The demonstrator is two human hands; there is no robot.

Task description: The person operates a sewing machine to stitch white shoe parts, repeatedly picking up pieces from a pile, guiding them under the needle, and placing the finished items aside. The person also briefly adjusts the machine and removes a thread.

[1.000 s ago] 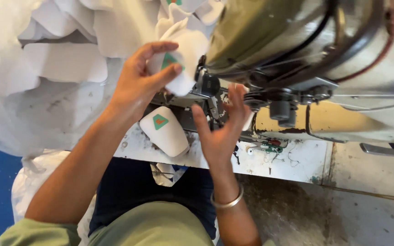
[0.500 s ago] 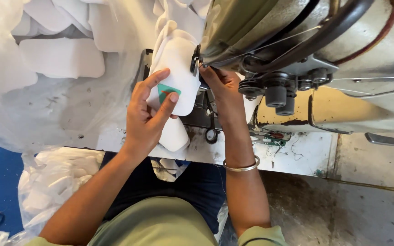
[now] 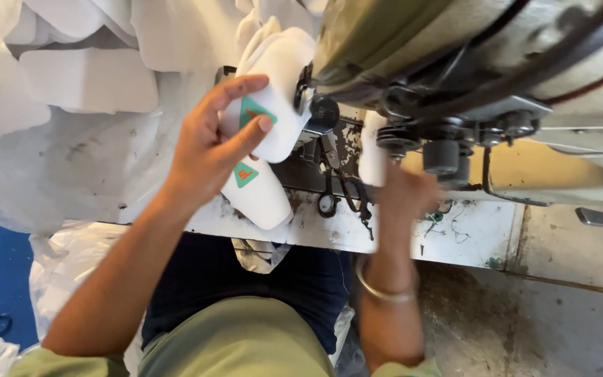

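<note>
1. My left hand (image 3: 211, 146) pinches a white foam piece (image 3: 280, 84) with a green label (image 3: 254, 112), thumb on the label, fingers curled over the top edge.
2. The piece sits up against the sewing machine (image 3: 469, 63), at its needle end.
3. A second white piece (image 3: 259, 192) with the same label lies just below, on the worn table (image 3: 469, 230).
4. My right hand (image 3: 403, 195) is blurred; I cannot tell whether it grips the white strip (image 3: 371, 150) beside it.
5. Scissors (image 3: 333, 188) lie between the hands.
</note>
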